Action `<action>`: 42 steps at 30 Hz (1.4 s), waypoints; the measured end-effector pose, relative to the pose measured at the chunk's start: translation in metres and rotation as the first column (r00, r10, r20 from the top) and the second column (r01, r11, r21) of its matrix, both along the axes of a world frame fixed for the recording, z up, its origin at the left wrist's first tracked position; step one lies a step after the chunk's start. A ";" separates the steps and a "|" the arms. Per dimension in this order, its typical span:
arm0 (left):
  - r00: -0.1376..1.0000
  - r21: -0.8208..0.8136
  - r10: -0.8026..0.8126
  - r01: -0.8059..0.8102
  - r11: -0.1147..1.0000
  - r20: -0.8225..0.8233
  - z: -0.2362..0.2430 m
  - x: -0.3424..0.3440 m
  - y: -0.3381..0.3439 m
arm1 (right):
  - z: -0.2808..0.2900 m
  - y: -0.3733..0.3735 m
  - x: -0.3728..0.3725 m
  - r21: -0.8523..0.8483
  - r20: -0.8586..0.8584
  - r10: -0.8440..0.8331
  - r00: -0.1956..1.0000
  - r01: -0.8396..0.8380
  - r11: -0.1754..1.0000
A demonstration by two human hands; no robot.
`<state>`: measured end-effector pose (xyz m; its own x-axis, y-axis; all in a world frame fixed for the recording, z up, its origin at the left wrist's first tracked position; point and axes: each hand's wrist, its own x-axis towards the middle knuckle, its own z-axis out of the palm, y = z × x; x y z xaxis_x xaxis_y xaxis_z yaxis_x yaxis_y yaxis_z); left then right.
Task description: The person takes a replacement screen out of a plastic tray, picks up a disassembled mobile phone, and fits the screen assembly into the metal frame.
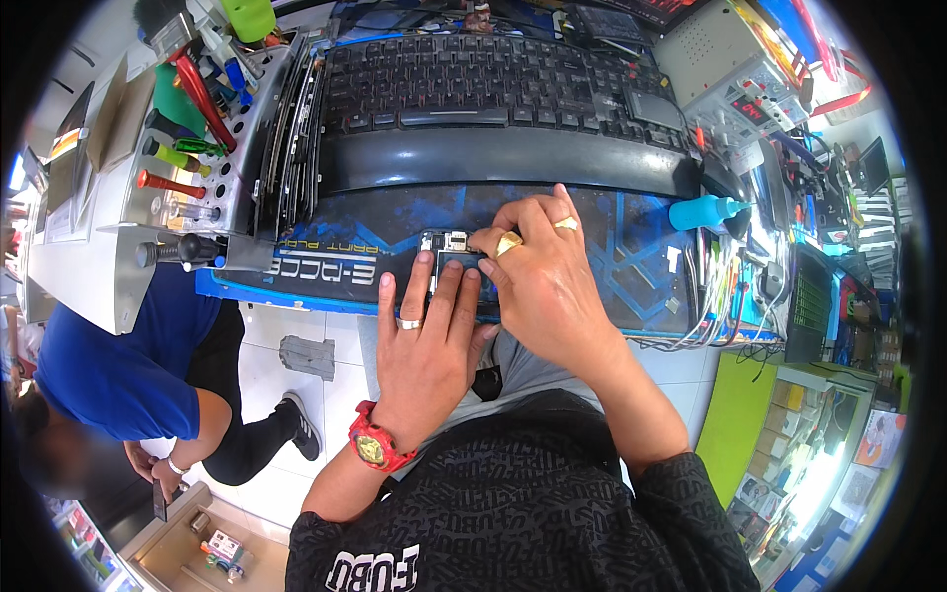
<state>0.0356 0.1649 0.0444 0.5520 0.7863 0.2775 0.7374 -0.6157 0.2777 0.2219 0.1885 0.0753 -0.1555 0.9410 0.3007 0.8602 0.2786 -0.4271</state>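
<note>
An opened phone point(446, 244) lies on the dark blue mat, its circuit board and metal parts bare at the top end. My left hand point(426, 345) rests flat over it, fingers stretched out and fingertips on its body; this hand covers most of the lower part. At the phone's upper right corner, my right hand point(545, 271) is closed, with thumb and bent fingers drawn together beside the board. Whatever lies between those fingertips is hidden or too small to make out.
Beyond the mat point(612, 281) stands a black keyboard point(473, 84). A holder point(232, 148) with screwdrivers and a stack of thin dark panels point(293, 148) are left. A blue bottle point(702, 213), cables point(725, 296) and a power supply point(735, 84) sit right. Someone in a blue shirt point(118, 365) sits left.
</note>
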 end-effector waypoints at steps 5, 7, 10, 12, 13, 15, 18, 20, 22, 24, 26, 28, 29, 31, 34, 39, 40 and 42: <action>1.000 0.012 0.004 -0.004 1.000 0.004 -0.002 0.000 0.000 | 0.005 0.005 0.007 0.016 0.078 0.088 0.993 -0.090 0.996; 1.000 0.013 0.004 -0.004 1.000 0.009 -0.002 0.000 -0.001 | 0.006 0.007 0.010 0.009 0.080 0.116 0.990 -0.117 0.993; 1.000 0.007 0.009 -0.009 1.000 0.007 -0.002 0.000 -0.001 | 0.010 0.010 0.013 -0.008 0.101 0.147 0.984 -0.147 0.989; 1.000 0.004 0.009 -0.009 1.000 0.004 -0.002 -0.001 0.000 | 0.011 0.011 0.014 -0.018 0.107 0.155 0.982 -0.154 0.988; 1.000 0.001 0.007 -0.007 1.000 0.002 -0.002 -0.001 0.000 | 0.012 0.011 0.015 -0.021 0.101 0.153 0.983 -0.152 0.988; 1.000 0.006 0.006 -0.006 1.000 0.001 -0.002 -0.001 0.000 | 0.012 0.011 0.015 -0.026 0.088 0.152 0.984 -0.150 0.988; 1.000 0.021 0.008 -0.008 1.000 0.001 -0.003 -0.001 -0.001 | 0.009 0.011 0.016 -0.022 0.050 0.155 0.987 -0.155 0.988; 1.000 0.021 0.010 -0.010 1.000 0.011 -0.002 0.000 0.000 | 0.007 0.010 0.017 -0.014 0.009 0.154 0.988 -0.154 0.988; 0.999 0.009 0.016 -0.016 1.000 0.028 0.001 0.001 0.002 | 0.006 0.009 0.015 0.049 -0.033 0.095 0.995 -0.094 0.994; 0.996 0.031 0.025 -0.028 0.999 0.081 0.002 0.003 0.008 | 0.004 0.006 0.014 0.085 -0.056 0.050 0.997 -0.045 0.995; 0.991 0.033 0.025 -0.030 0.999 0.130 0.006 0.005 0.019 | 0.004 -0.002 0.017 0.096 -0.057 0.010 0.998 -0.005 0.995; 0.984 0.017 0.020 -0.024 1.000 0.175 0.015 0.005 0.035 | 0.004 -0.014 0.021 0.113 -0.024 -0.001 1.000 0.003 0.994; 0.978 0.020 0.016 -0.020 1.000 0.210 0.024 0.007 0.043 | 0.002 -0.020 0.021 0.123 -0.013 -0.006 1.000 0.008 0.992; 0.984 -0.010 -0.016 0.018 1.000 0.180 0.031 0.006 0.058 | 0.000 -0.033 0.020 0.169 0.021 -0.007 1.000 0.003 0.986; 0.989 -0.040 -0.035 0.041 0.998 0.147 0.040 0.007 0.072 | -0.010 -0.041 0.016 0.247 0.028 -0.001 1.000 -0.006 0.969; 0.997 -0.082 -0.022 0.028 0.996 0.081 0.046 0.013 0.078 | -0.015 -0.040 0.017 0.232 0.014 0.013 1.000 -0.016 0.973; 0.997 -0.089 -0.015 0.022 0.996 0.074 0.046 0.013 0.078 | -0.014 -0.041 0.018 0.211 0.015 0.012 1.000 -0.015 0.977; 0.998 -0.085 -0.012 0.018 0.996 0.064 0.047 0.014 0.078 | -0.014 -0.041 0.019 0.208 0.005 0.016 1.000 -0.017 0.978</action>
